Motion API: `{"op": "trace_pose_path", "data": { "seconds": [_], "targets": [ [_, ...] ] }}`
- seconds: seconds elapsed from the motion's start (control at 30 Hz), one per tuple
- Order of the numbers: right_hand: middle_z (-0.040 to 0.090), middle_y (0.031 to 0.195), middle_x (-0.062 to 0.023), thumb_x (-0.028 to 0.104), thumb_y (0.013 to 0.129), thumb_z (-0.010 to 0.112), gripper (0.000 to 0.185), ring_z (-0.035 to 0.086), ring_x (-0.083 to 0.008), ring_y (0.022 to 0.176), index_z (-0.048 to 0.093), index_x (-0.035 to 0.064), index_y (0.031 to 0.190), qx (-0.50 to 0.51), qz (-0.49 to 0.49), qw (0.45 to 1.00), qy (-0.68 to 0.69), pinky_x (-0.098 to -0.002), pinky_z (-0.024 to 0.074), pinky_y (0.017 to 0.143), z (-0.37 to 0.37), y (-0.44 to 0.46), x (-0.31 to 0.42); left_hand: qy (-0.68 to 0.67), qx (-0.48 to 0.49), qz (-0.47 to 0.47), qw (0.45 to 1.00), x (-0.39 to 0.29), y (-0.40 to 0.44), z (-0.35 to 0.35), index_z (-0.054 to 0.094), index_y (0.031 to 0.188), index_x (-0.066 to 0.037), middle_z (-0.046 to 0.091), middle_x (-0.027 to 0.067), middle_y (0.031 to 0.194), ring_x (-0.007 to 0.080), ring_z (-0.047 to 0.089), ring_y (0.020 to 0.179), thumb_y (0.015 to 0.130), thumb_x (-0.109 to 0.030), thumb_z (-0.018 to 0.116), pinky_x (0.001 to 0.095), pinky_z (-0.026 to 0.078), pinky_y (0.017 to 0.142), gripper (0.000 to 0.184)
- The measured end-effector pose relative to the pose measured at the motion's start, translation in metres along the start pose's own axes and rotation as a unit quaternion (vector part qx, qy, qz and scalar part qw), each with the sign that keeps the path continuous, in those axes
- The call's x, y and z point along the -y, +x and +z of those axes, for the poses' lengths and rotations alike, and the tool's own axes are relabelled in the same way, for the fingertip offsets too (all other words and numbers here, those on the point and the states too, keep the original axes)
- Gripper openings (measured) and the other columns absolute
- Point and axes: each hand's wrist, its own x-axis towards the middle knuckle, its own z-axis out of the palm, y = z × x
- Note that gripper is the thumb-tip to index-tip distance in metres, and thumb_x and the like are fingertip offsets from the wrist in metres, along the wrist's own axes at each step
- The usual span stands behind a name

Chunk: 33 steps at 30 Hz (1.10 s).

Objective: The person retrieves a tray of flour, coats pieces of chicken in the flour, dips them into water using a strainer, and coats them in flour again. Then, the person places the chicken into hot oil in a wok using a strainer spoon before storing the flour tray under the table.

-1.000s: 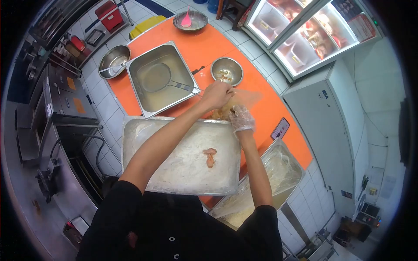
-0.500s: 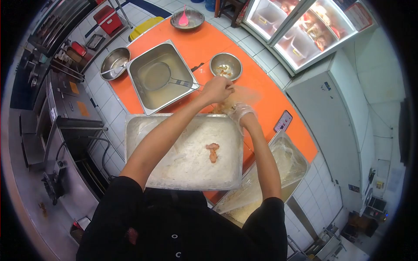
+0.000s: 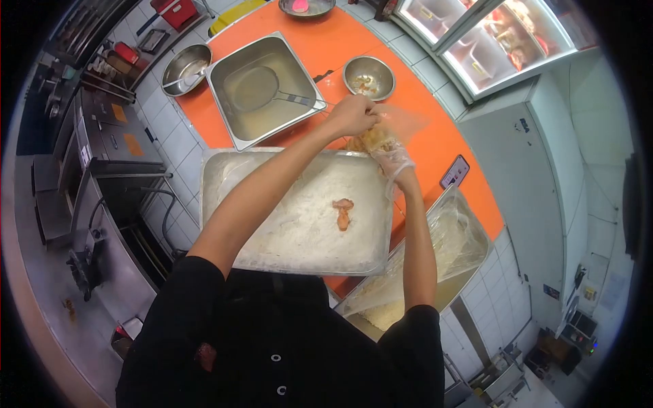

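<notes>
My bare left hand (image 3: 357,115) pinches the edge of a thin clear plastic bag (image 3: 405,119) above the orange table, beyond the tray's far right corner. My right hand (image 3: 393,158) wears a clear plastic glove, loose at the wrist, and is beside the bag. Yellow-brown crumbly food (image 3: 375,139) shows through the plastic between the hands. The right fingers are hidden by plastic and food. Nearer me, a large metal tray (image 3: 306,264) holds white flour (image 3: 286,204), with a few reddish-brown pieces of raw meat (image 3: 343,216) lying on it.
A deep steel pan (image 3: 224,102) of cloudy liquid holds a mesh strainer (image 3: 257,88). Metal bowls stand around it, one a small bowl (image 3: 369,76) with scraps. A phone (image 3: 454,171) lies on the orange table (image 3: 435,146). A plastic-lined bin (image 3: 435,272) stands at right.
The whole view has shifted slightly, so the table items sit higher in the picture. The bag between my hands has tilted, and more of the yellow-brown food shows. The meat lies still.
</notes>
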Motion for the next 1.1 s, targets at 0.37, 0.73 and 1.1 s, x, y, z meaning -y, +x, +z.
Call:
{"op": "trace_pose_path", "data": {
  "seconds": [0.37,0.73,1.1],
  "targets": [
    [0.066,0.102,-0.0193,0.024,0.097,0.055,0.026,0.066,-0.0325,0.087,0.063,0.0018,0.106,-0.056,-0.173,0.964,-0.195,-0.0402,0.0536,0.077,-0.002,-0.008,-0.012,-0.011,0.032,-0.041,0.999,0.001,0.004,0.002,0.067,0.076,-0.001,0.066,0.0080,0.068,0.0144,0.059,0.062,0.086,-0.026,0.072,0.0336,0.045,0.058,0.027],
    [0.066,0.114,-0.0191,0.030,0.089,0.068,0.042,0.066,-0.0322,0.099,0.063,0.0012,0.118,-0.249,-0.098,0.963,0.004,-0.0413,0.0524,0.084,0.017,-0.014,-0.015,-0.021,0.030,-0.043,0.998,0.016,0.012,0.003,0.068,0.076,-0.001,0.066,0.0078,0.067,0.0130,0.062,0.064,0.087,-0.025,0.072,0.0328,0.046,0.061,0.027],
    [0.066,0.106,-0.0159,0.000,0.081,0.068,0.030,0.068,-0.0210,0.089,0.063,-0.0038,0.110,-0.255,-0.199,0.931,0.170,-0.0305,0.0577,0.070,-0.020,-0.181,0.085,-0.034,0.051,-0.065,0.996,0.023,0.016,-0.005,0.073,0.081,-0.002,0.067,0.0053,0.071,0.0124,0.060,0.068,0.087,-0.029,0.072,0.0317,0.047,0.066,0.027]
  ]
}}
